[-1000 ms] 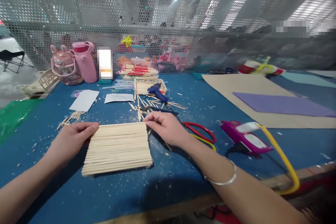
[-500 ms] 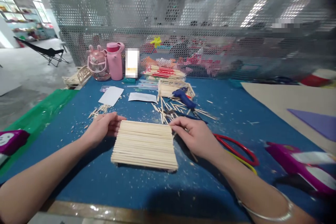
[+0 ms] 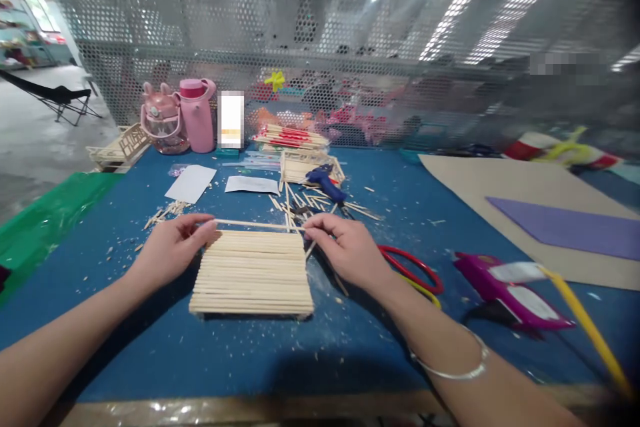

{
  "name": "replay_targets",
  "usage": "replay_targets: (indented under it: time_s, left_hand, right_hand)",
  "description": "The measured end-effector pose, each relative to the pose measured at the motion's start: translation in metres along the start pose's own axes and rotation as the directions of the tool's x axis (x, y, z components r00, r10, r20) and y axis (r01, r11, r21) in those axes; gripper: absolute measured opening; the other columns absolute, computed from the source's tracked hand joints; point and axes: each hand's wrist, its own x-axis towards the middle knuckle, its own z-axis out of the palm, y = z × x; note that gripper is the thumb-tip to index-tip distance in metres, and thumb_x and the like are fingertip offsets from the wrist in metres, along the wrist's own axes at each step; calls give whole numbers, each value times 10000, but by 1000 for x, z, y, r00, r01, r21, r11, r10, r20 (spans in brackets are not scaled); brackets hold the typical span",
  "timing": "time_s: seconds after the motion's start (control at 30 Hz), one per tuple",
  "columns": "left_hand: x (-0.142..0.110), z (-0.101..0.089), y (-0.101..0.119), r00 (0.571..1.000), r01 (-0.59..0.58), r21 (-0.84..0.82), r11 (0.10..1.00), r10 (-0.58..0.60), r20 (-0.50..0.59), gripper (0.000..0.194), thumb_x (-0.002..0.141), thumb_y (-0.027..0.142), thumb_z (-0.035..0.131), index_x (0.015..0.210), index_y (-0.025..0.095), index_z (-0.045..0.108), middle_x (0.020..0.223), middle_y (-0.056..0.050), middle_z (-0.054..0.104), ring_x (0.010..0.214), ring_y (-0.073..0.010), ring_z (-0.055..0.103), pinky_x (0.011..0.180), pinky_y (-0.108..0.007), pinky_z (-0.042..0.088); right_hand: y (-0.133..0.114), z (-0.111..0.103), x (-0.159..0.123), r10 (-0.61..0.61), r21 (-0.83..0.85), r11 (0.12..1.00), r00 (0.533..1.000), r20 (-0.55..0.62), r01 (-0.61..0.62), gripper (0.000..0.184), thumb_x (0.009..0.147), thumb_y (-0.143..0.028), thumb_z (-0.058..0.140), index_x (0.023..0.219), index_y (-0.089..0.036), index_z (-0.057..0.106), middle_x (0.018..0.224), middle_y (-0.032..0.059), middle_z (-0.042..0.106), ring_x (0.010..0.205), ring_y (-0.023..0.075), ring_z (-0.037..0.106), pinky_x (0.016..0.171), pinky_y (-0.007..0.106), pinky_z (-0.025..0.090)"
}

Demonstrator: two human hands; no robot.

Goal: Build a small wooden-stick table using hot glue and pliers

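A thin, shiny silver bangle [image 3: 473, 373] loops round the bare right forearm [image 3: 425, 323]; the left forearm [image 3: 85, 327] is bare too.

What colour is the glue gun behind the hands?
The glue gun is mostly dark blue, seen best in the head view.

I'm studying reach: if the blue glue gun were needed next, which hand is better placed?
Likely the right hand: nearer the blue glue gun, which lies just beyond it. The left hand is farther off; both hold a thin stick.
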Motion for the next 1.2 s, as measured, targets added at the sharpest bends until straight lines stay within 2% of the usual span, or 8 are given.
replay_targets:
  time_s: [0.1,0.2,0.3,0.43,0.7,0.8,0.93,1.2]
  left_hand:
    - [-2,-7,9,853,-284,344,895,400,-336,419,802,446,478,1064,150,615,803,-69,636,737,-198,575,673,-319,464]
    - [-8,-1,34,620,-534,575,620,749,-232,273,819,333,508,1007,181,635,1009,-95,636,977,-228,560,924,-421,391]
    - [-15,21,61,663,-627,579,521,747,47,225,861,282,466,1006,212,623,1060,-61,653,1036,-230,557,1016,-550,251]
    - [-17,44,82,742,-657,519,548,592,315,213,871,185,422,924,192,628,845,-41,689,794,-183,632,878,-442,438]
    - [-27,38,86,773,-624,563,541,533,345,184,852,168,412,851,195,594,744,-25,655,654,-176,620,571,-278,487]
    - [-49,41,77,688,-715,514,473,608,398,191,825,113,404,782,195,571,669,-4,630,594,-161,592,533,-263,485]
    - [-70,53,58,502,-833,455,314,775,384,237,806,70,361,881,165,565,843,-65,664,589,-155,575,493,-260,490]
    - [-47,58,41,549,-732,602,319,799,245,225,855,111,356,912,163,567,917,-79,671,608,-152,584,528,-262,495]
  right_hand:
    - [0,0,-2,-90,-33,996,987,-131,86,129,828,-168,480,805,-187,605,759,14,672,698,141,608,654,239,435]
    - [-4,3,-6,-267,-85,963,949,-168,256,130,839,-140,470,846,-177,595,811,42,673,758,148,609,691,254,450]
    - [-11,8,-10,-417,-121,908,894,-166,401,136,846,-116,455,865,-162,581,816,61,666,773,151,596,696,262,458]
    - [-19,13,-15,-468,-116,883,864,-185,454,158,848,-84,429,872,-163,564,803,58,655,749,142,577,682,257,458]
    - [-15,-9,-15,-339,128,922,922,-186,365,67,838,-169,470,884,-196,512,843,36,610,756,126,566,686,243,447]
    - [-4,-32,-10,-94,161,977,964,-250,137,118,829,-307,491,869,-196,495,813,29,586,681,126,541,602,239,423]
    - [6,-38,-7,198,-218,960,976,91,-175,233,771,-336,547,593,-193,499,543,-14,528,496,109,442,475,232,293]
    - [1,-9,-8,307,-510,846,925,224,-158,133,700,-239,592,587,-186,548,642,57,630,607,178,577,473,250,267]
